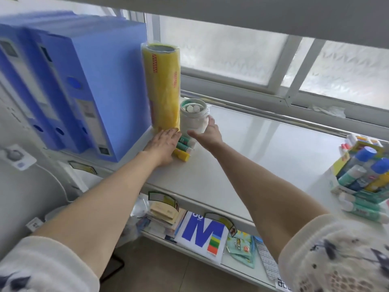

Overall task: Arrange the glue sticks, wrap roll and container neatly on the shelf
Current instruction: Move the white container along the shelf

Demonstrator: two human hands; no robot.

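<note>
1. Step in hand, as I judge it: final nudging of the group at the far left of the shelf (242, 165). All three item types already sit together beside the blue file boxes (84, 85).
2. Left hand (163, 146): fingers straight, laid flat, palm down on the shelf. Fingertips reach the foot of the wrap roll (163, 87) and the hand's right edge is against the glue sticks (182, 146). It grips nothing; looks like a push or steadying touch.
3. Right hand (207, 132): open, fingers loosely spread against the near right side of the container (193, 116). Not curled round it. Whether it presses or only touches, cannot tell.
4. Wrap roll: tall yellow cylinder in clear film with red print, standing upright, slightly blurred, touching or just beside the file boxes on its left and the container on its right.
5. Container: small white jar with a teal rim and no lid; white round pieces visible inside. Stands upright.
6. Glue sticks: a few short sticks, green and yellow, lying side by side in front of roll and jar, partly hidden by the left hand.
7. Next move, my guess: square the sticks into an even row and tuck the jar flush to the roll. Light pushes only, since the tall roll could tip.
8. More glue sticks fill a box (362, 178) at the near right, well apart.
</note>
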